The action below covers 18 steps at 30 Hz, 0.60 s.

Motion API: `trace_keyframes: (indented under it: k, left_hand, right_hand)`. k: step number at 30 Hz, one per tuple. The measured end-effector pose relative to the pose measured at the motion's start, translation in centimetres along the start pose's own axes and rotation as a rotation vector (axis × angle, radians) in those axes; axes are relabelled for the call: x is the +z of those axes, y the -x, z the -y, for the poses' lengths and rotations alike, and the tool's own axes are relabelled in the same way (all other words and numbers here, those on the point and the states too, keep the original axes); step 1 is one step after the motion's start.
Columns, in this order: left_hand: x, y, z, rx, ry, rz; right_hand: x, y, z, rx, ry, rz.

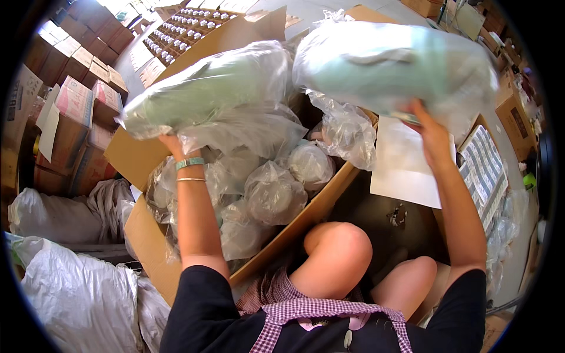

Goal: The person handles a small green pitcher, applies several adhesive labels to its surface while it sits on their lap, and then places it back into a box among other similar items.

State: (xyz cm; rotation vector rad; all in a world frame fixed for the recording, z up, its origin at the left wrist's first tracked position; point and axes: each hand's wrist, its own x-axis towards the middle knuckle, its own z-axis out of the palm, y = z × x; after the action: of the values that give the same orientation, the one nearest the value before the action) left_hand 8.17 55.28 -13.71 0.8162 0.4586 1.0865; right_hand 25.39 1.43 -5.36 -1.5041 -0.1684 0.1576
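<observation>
Over a large open cardboard carton [300,223], my left hand [171,143] grips the near left end of a long pale green bundle [216,90] in clear plastic; its fingers are mostly hidden by the film. My right hand [421,121] holds a bulky pale blue-green bundle [379,66], also in clear plastic and blurred, by its lower edge. Both bundles lie roughly sideways, close together at their inner ends. Several rounded items in clear bags, such as this wrapped one [276,192], fill the carton below. Crumpled clear plastic [344,132] hangs over its far right edge.
Behind stands a divided carton [190,33] of capped bottles. Stacked cartons [73,119] rise on the left, above white woven sacks [84,291]. White paper [397,163] lies right of the carton, near printed label sheets [484,170]. My knees [340,251] are close to the carton.
</observation>
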Motion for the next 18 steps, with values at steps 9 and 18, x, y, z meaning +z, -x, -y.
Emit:
trace_keyframes:
  k: [9,18]
  left_hand:
    - [-4.6,5.1,5.6,-0.381,0.483,-0.132]
    - [-3.7,7.1,3.6,-0.276,0.407,-0.174]
  right_hand:
    - [17.1,-3.6,-4.0,-0.425,0.876,0.170]
    - [22.1,-4.0,0.2,-0.319,1.152,0.239]
